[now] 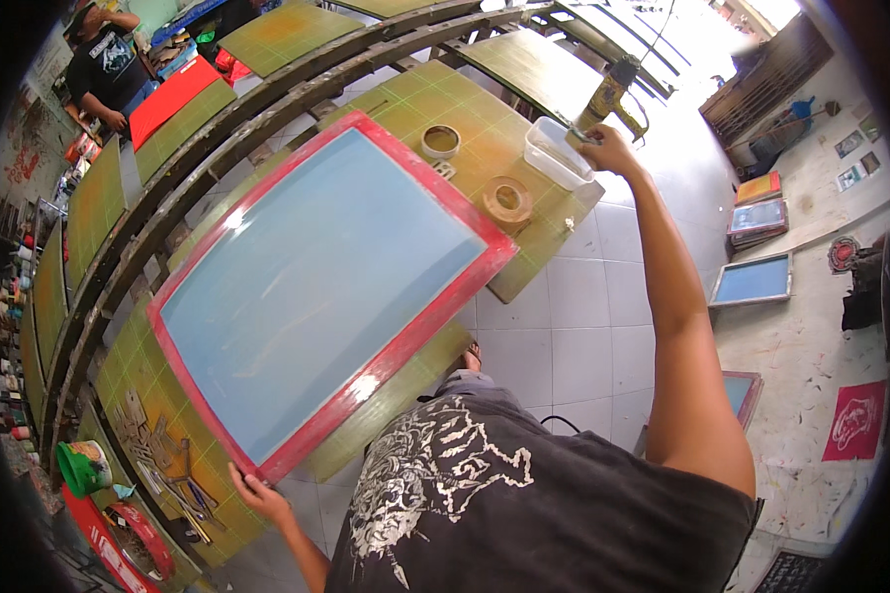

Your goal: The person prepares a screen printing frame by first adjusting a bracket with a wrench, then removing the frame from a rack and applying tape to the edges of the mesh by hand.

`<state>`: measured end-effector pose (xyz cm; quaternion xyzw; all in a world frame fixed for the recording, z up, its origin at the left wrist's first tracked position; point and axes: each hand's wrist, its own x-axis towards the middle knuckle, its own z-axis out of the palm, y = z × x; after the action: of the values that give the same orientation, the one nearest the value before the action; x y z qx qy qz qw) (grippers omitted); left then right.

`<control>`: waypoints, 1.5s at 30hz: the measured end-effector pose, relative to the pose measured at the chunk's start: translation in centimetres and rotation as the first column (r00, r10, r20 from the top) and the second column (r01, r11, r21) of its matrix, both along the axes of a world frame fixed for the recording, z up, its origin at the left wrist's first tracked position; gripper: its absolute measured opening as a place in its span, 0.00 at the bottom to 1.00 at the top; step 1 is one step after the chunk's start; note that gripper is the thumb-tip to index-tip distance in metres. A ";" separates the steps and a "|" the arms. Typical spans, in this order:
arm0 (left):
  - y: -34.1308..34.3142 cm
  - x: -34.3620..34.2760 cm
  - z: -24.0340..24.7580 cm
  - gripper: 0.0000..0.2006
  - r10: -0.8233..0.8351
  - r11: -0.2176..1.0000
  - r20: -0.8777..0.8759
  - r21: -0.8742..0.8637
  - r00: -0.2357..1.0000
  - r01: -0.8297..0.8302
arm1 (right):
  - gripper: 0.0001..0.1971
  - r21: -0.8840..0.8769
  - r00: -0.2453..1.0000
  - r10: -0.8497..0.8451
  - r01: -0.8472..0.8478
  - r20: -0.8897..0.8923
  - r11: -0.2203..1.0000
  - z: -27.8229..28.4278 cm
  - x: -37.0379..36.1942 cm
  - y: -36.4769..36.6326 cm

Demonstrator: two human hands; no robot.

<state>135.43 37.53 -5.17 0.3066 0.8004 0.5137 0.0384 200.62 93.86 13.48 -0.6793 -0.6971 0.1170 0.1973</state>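
Note:
A large screen-printing frame (pixel 420 296) with a red rim and pale blue mesh lies tilted across the green gridded board in front of me. My left hand (pixel 264 497) grips its near left corner, fingers closed around the edge. Far to the right, my right hand (pixel 611 151) is at the rim of a white translucent plastic tub (pixel 554 158), its fingers pinched together. Whatever sits between those fingers is too small to make out. Beside the tub lie a roll of brown tape (pixel 507 201) and another round roll (pixel 441 142).
A yellow power tool (pixel 608 89) stands beyond the tub. Metal clamps and hand tools (pixel 168 465) lie at lower left, near a green bucket (pixel 84 466). Dark rails (pixel 133 212) run behind the board. Another person (pixel 109 64) is at far left. More frames (pixel 752 279) lie right.

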 end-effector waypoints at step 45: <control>54.7 38.0 13.3 0.12 -0.991 -0.109 0.000 -0.584 -0.134 0.805 | 0.39 -0.698 0.619 -0.334 -0.679 -0.710 0.226 -14.9 8.4 -20.4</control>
<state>173.40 92.26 8.10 0.8765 0.3941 0.0620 0.2694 209.07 73.41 -1.37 -0.4310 -0.3972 0.8102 -0.0075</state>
